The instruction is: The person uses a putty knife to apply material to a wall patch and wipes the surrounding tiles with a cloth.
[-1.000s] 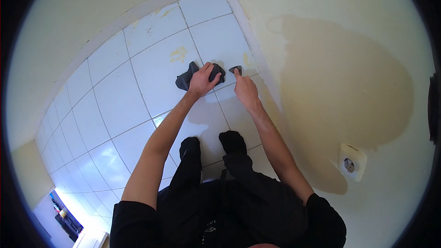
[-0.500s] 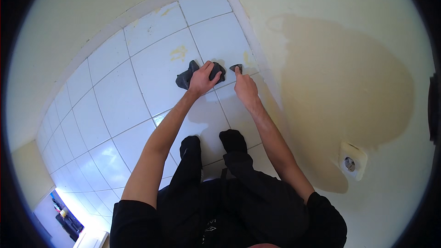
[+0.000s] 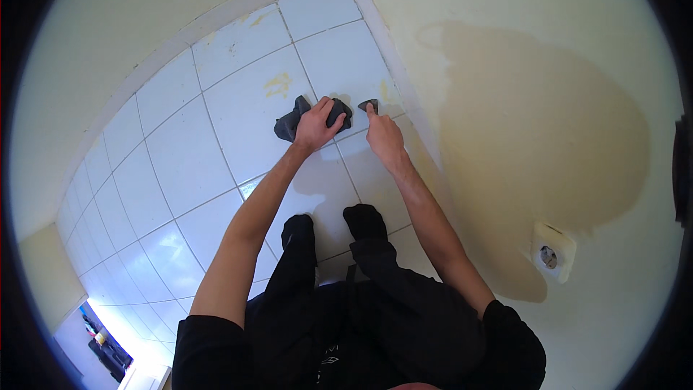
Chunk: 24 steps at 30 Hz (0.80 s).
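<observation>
My left hand (image 3: 315, 127) is closed on a dark grey cloth (image 3: 287, 127), which bunches out on both sides of the fingers and rests on the white tiled floor (image 3: 191, 162). To the right of it, my right hand (image 3: 385, 133) grips a small scraper whose dark, flared blade (image 3: 367, 105) touches or nearly touches the tiles. The index finger lies stretched along the blade; the handle is hidden under the hand. Just beyond the blade is a yellowish smear (image 3: 384, 91) near the skirting. A larger yellow stain (image 3: 277, 85) marks the tile beyond the cloth.
Pale skirting (image 3: 386, 43) and a yellowish wall (image 3: 505, 0) bound the floor on the right, with a large damp-looking patch (image 3: 534, 130) and a wall socket (image 3: 550, 255). My feet in black socks (image 3: 364, 222) stand close behind the hands. A bright doorway (image 3: 108, 343) opens at lower left.
</observation>
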{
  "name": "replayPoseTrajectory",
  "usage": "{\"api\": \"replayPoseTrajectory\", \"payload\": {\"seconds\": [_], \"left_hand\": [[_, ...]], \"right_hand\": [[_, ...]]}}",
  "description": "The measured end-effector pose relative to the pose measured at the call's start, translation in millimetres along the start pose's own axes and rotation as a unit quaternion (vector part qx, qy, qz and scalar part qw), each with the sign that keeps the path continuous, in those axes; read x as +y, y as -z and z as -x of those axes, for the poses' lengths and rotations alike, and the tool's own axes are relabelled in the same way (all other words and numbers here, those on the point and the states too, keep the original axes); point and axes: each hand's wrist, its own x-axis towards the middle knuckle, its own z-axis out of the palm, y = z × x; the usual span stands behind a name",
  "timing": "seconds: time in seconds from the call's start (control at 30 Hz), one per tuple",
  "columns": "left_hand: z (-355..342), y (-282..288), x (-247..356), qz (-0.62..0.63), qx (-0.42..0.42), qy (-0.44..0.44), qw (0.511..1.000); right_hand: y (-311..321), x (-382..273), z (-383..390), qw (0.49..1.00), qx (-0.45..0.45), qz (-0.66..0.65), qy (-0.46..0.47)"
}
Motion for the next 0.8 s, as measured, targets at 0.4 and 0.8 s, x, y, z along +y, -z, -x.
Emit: {"api": "replayPoseTrajectory", "payload": {"seconds": [0.4,0.8], "left_hand": [[-0.3,-0.4,1.2,0.006,-0.012,0.005,1.0],[0.9,-1.9,-1.7,-0.005,-0.003,0.002,1.0]], "right_hand": [[-0.4,-1.5,4.1,1.0,0.007,-0.008,-0.007],[0.2,1.7,5.8,1.0,0.012,-0.003,-0.007]]}}
